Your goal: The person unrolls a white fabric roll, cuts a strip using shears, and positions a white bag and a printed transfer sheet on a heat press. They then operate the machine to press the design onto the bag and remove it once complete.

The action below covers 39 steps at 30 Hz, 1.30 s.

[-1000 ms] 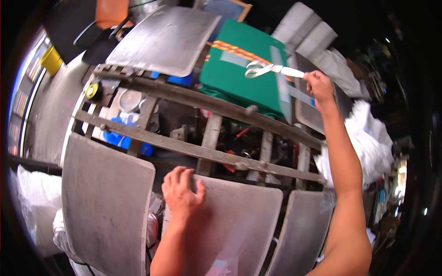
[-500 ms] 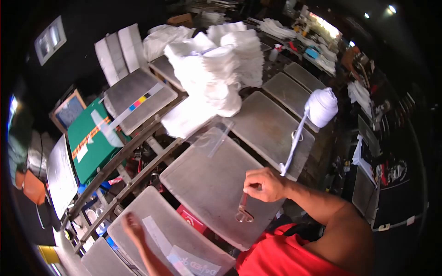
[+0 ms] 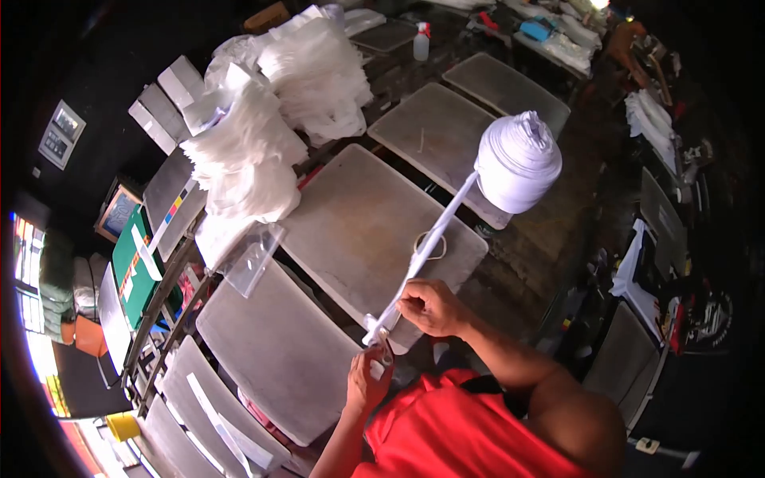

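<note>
Right hand [image 3: 430, 307] pinches a white strip [image 3: 434, 235] from a roll [image 3: 518, 163]; left hand [image 3: 366, 382] has its grip closed on the strip's end.

dark workshop: rows of grey metal pallets [image 3: 279, 350] on a frame, heaps of white cloth [image 3: 263, 135], a bright window [image 3: 25, 307] at left, a framed picture [image 3: 60, 134] on the black wall.

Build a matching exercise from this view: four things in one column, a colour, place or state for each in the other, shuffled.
Things
1. cloth roll
2. spray bottle
3. taped board
4. right hand

Matches
A. green, far left
B. pinching the white strip
C. white, feeds that strip
D. red cap, top of view

Pairs: 1-C, 2-D, 3-A, 4-B
</note>
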Tool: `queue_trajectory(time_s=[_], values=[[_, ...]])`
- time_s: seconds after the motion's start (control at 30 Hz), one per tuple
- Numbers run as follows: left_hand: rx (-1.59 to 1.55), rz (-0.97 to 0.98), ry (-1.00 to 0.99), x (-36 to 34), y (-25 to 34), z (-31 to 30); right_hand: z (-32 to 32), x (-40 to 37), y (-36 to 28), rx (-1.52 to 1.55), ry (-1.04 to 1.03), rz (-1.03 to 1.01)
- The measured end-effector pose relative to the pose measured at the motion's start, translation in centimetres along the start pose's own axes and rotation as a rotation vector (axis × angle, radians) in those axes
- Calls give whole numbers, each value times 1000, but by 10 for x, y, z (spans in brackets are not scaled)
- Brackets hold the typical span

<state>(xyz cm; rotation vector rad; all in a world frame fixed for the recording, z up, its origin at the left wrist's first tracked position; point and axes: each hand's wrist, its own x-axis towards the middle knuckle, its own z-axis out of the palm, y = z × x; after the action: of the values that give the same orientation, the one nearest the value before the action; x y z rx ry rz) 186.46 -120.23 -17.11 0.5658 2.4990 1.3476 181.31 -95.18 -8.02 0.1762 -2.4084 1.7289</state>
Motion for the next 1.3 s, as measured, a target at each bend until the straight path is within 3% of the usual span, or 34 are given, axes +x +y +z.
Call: queue_trajectory(time_s=[0.13,0.2,0.3,0.33,0.4,0.43,0.47,0.5,0.57,0.63,0.7,0.93,1.03,1.1,1.17,1.3], values=[[-42,23,54,38,38,74,-80,-5,27,4,-38,-1],[-95,29,24,55,70,90,-112,-5,56,19,20,154],[-294,-230,-195,73,103,111,-149,4,85,9,-34,347],[-291,-238,-186,78,108,114,-155,8,100,31,-81,411],[-96,-285,-363,93,124,113,-159,21,155,64,9,468],[-114,-377,-449,100,123,116,-158,32,186,83,170,507],[-120,-384,-441,102,117,123,-167,46,220,143,204,578],[-441,-475,-469,105,108,131,-175,61,232,379,313,756],[-905,-593,-497,117,109,140,-188,92,247,677,443,859],[-936,-620,-499,139,100,160,-196,106,261,828,484,876],[-1000,-657,-520,168,87,182,-203,117,261,1185,543,874],[-987,-435,-565,271,79,225,-211,85,237,914,512,844],[-1025,-261,-526,297,94,230,-208,80,253,683,532,813],[-1029,-253,-551,308,96,236,-204,74,277,615,518,800],[-985,-248,-555,317,99,238,-193,72,289,181,689,481],[-985,-208,-538,325,104,248,-187,66,296,58,737,588]])
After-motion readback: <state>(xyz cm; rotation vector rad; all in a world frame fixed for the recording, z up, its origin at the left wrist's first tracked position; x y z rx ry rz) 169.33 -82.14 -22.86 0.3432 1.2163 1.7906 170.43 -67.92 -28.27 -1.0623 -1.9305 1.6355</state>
